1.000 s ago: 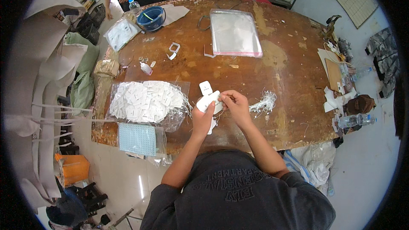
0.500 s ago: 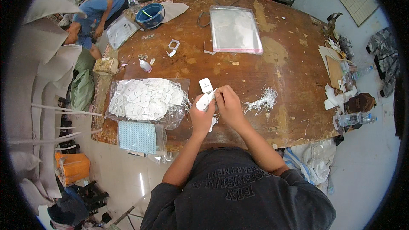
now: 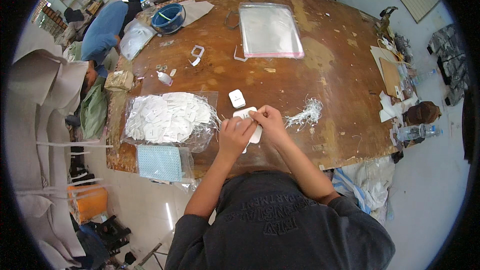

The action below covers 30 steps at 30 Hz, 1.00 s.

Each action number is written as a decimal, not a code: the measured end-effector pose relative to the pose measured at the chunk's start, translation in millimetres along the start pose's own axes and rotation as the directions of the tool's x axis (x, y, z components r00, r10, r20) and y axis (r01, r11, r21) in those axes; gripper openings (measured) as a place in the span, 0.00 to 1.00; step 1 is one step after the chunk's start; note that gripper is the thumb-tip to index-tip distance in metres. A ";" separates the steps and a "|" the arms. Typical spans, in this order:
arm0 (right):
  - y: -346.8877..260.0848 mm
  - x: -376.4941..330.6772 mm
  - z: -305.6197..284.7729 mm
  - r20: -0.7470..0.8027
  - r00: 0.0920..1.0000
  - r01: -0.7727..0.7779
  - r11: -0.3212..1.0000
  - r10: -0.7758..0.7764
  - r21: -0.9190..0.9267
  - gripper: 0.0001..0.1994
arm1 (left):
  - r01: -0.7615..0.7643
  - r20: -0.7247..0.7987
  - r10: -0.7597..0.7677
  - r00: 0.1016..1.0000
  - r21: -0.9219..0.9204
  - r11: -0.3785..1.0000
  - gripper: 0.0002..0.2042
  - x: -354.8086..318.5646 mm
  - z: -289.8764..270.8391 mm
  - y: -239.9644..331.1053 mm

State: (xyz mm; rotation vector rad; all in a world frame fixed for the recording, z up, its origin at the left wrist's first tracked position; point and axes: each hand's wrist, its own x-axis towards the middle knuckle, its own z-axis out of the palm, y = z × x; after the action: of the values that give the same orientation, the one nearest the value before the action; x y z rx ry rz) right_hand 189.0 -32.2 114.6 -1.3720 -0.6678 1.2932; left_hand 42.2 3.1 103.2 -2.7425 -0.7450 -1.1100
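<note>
In front of me, a white card tag (image 3: pixel 245 113) is pinched at its edge by my right hand (image 3: pixel 270 121). My left hand (image 3: pixel 233 136) is bent over the near side of the tags, its fingers curled together and slightly blurred; what they grip is hidden. Under the hands lies another white tag (image 3: pixel 256 135). A small stack of white rounded tags (image 3: pixel 237 98) sits just beyond them. Left of my left hand, a clear bag holds a large heap of white tags (image 3: pixel 167 117). A tangled bunch of white strings (image 3: pixel 306 114) lies to the right of my right hand.
A stack of clear plastic sleeves (image 3: pixel 270 30) lies at the far side of the wooden table (image 3: pixel 345 95). At the left are a blue bucket (image 3: pixel 168 19), a small white bottle (image 3: pixel 164 78) and a bagged light-blue sheet (image 3: pixel 160 163). A person in blue (image 3: pixel 102 32) bends beside the table.
My left hand has moved off the tags it held up and now curls lower beside them. The pinched tag sits a little lower and flatter. The person in blue has leaned down.
</note>
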 end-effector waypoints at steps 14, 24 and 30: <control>30.2 -14.4 -6.6 -0.109 0.987 -0.077 0.938 0.120 0.337 0.14 | 0.044 0.044 -0.044 0.998 0.002 0.999 0.11 -20.3 14.6 5.4; 37.2 -12.6 -14.3 -0.101 0.995 0.005 0.977 0.017 0.214 0.11 | 0.189 0.028 -0.187 0.982 -0.145 0.971 0.12 -18.2 10.9 4.6; 31.2 -17.6 -9.5 -0.092 0.995 0.053 0.990 -0.041 0.129 0.09 | 0.662 0.212 -0.712 0.670 -0.605 0.442 0.06 -14.1 11.5 13.3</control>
State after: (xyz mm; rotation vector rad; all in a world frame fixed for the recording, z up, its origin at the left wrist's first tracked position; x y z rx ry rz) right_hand 185.2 -59.3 89.6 -1.2913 -0.5411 1.2094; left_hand 47.0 -11.2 86.6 -2.8894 -1.9349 -1.9231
